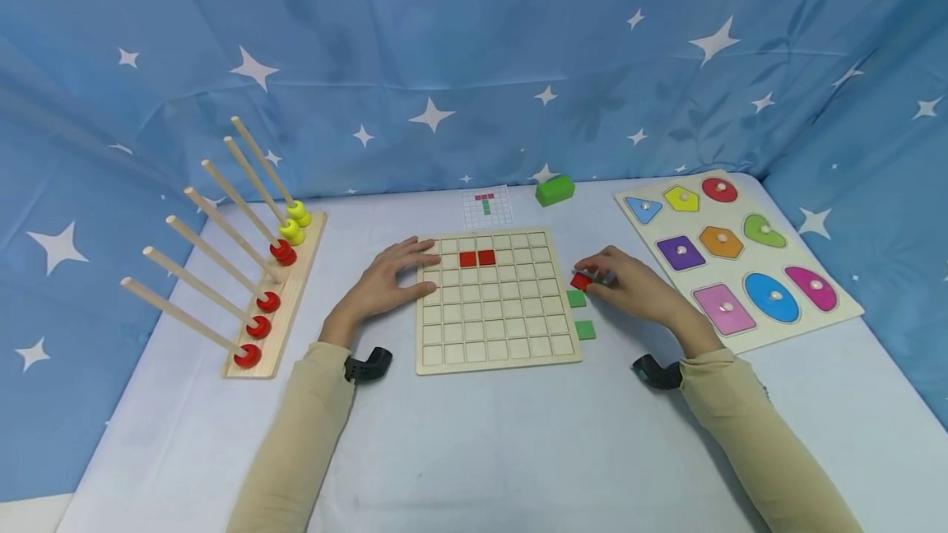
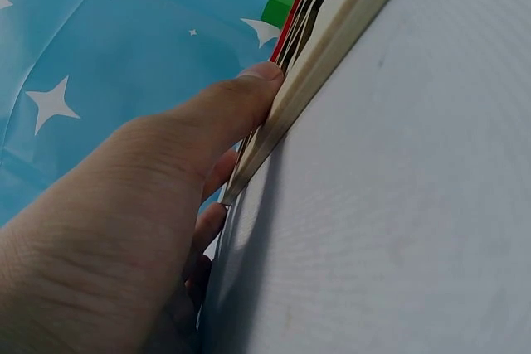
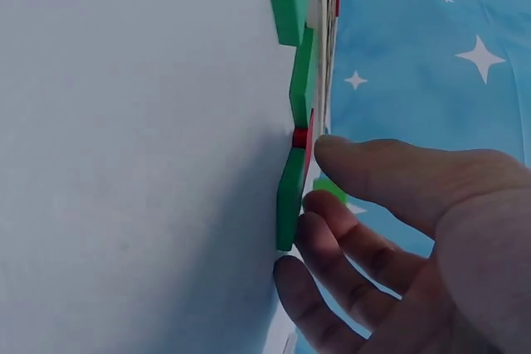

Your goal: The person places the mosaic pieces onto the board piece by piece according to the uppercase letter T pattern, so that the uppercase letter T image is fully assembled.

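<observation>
A pale wooden grid board (image 1: 498,368) lies in the middle of the table. Two red square tiles, a left one (image 1: 467,259) and a right one (image 1: 486,257), sit side by side in its upper cells. My left hand (image 1: 388,278) rests at the board's left edge, thumb (image 2: 264,72) on the rim, fingers spread loosely. Off the board's right side, my right hand (image 1: 629,286) pinches another red tile (image 1: 581,280) between thumb and fingers. A green tile (image 3: 289,201) lies by these fingertips, partly hidden in the head view. Two more green tiles lie nearer me, an upper (image 1: 576,298) and a lower (image 1: 585,330).
Behind the board lie a pattern card (image 1: 486,208) with red and green squares and a green block (image 1: 555,190). A peg stand (image 1: 296,290) with red and yellow beads stands at left. At right lies a knobbed shape puzzle (image 1: 696,229). A blue star-patterned curtain (image 1: 474,64) hangs behind.
</observation>
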{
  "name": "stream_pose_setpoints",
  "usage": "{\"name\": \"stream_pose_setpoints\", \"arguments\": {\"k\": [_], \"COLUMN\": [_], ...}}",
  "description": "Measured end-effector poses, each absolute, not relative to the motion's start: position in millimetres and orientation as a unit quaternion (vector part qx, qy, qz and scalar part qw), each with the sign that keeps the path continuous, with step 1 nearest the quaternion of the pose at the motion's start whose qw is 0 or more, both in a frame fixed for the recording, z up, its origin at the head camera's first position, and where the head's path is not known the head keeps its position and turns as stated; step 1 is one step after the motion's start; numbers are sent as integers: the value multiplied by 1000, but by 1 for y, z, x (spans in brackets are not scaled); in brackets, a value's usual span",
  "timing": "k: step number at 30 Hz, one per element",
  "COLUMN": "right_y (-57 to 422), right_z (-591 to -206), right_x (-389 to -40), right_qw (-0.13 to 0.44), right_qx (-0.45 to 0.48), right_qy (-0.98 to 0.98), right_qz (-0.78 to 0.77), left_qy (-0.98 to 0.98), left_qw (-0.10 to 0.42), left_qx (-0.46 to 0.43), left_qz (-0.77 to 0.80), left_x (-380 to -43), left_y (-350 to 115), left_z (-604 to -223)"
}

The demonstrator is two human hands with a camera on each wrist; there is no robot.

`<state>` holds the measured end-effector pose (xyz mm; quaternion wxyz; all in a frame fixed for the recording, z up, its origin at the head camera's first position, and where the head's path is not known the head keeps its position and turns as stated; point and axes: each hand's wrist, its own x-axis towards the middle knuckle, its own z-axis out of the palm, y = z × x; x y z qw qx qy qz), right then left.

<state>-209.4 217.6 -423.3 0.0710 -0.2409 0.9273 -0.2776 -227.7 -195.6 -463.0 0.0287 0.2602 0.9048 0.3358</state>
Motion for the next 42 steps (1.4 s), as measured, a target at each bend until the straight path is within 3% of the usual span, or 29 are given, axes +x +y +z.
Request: {"name": "stream_pose_setpoints", "arguments": {"k": [14,42], "right_y": [216,187], "right_z": [-426,-425], "right_x": [-211,-232], "right_qw": [80,79], "right_qx": [-238,-198], "right_qy": [934,889], "right_qz": [-253,-405], "left_qy": [904,905], "left_qw": [26,32], "left_qx": [265,263], "left_qz": [334,334], "left_x": [-228,-228], "left_y": [-195,-196], "left_z": [-461,-461]}}
